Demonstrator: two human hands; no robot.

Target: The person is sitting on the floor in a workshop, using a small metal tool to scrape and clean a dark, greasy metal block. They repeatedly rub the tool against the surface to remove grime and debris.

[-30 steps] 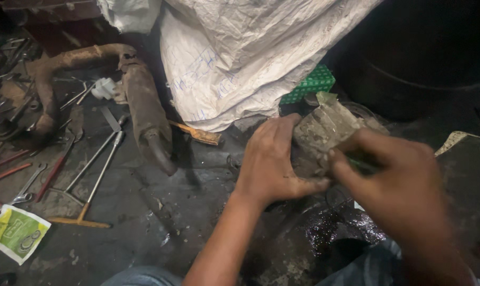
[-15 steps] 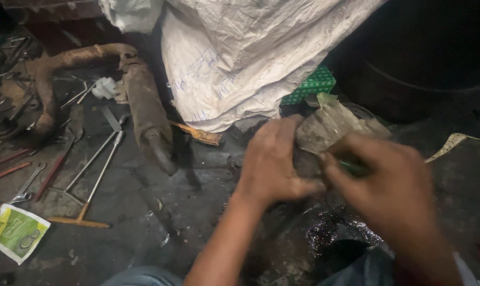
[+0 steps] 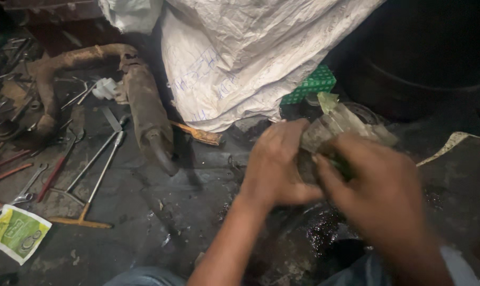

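- My left hand (image 3: 274, 167) sits just right of centre, fingers curled shut around the near side of a crumpled clear plastic wrap (image 3: 338, 124) and the dark thing inside it.
- My right hand (image 3: 380, 193) is at about 4 o'clock from the left, touching it; its fingers are closed on the same bundle, pinching something small and green that is too blurred to name.
- The plastic wrap sticks up from between both hands toward 1 o'clock, dirty and creased.
- Under the hands the floor (image 3: 197, 190) is dark and wet with oily grime.
- A white woven sack (image 3: 240, 58) fills the 12 o'clock area, with a green patterned box (image 3: 311, 85) just beside its lower right edge.
- A rusty exhaust pipe (image 3: 147, 114) lies at 10 o'clock, well apart from my hands.
- Long-handled wrenches (image 3: 99, 159) and other tools lie spread at 9 o'clock.
- A small green and white sachet (image 3: 18, 233) lies at 8 o'clock, near the frame's edge.
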